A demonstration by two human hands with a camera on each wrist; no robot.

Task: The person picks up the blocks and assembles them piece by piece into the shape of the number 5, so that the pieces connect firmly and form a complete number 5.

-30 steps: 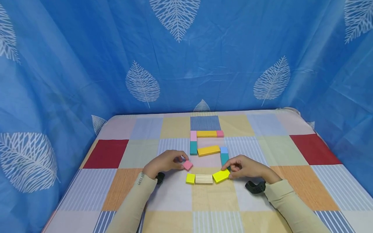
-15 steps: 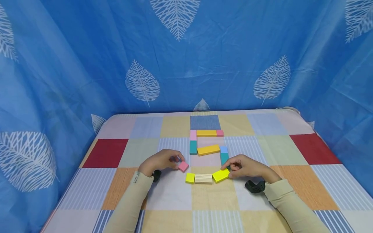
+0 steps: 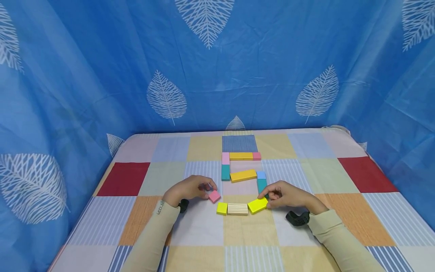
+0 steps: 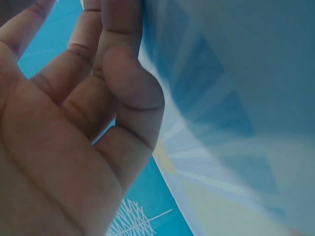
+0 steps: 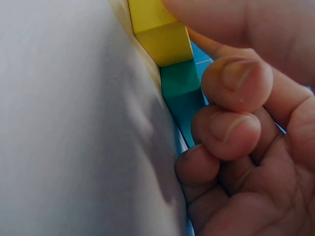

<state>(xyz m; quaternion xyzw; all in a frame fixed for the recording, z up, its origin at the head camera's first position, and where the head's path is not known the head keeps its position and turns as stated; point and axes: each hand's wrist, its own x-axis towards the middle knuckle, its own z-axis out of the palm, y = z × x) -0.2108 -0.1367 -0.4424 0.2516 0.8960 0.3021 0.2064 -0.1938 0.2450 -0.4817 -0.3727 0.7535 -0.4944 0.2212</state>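
In the head view my left hand [image 3: 190, 187] pinches a small pink block [image 3: 214, 196] low over the cloth; its own wrist view shows the bent thumb [image 4: 133, 83] but no block. My right hand [image 3: 287, 194] grips the right end of a long yellow block [image 3: 257, 206] between thumb and index finger. That block lies tilted at the right of a row with a striped wooden block [image 3: 237, 209] and a small yellow block [image 3: 222, 208]. Beyond its far end a teal block [image 5: 181, 81] runs away from me, right by my curled lower fingers.
Farther back, a light blue block [image 3: 261, 175], a slanted orange block [image 3: 243, 176], a teal block [image 3: 225, 172], a pale pink block [image 3: 225, 158], another orange block [image 3: 241, 156] and a pink one [image 3: 256, 156] continue the outline. A blue curtain [image 3: 238, 68] surrounds the patchwork cloth [image 3: 251, 258].
My left hand has shifted slightly left and toward me with the pink block, away from the outline. The right hand and the long yellow block have stayed in place.
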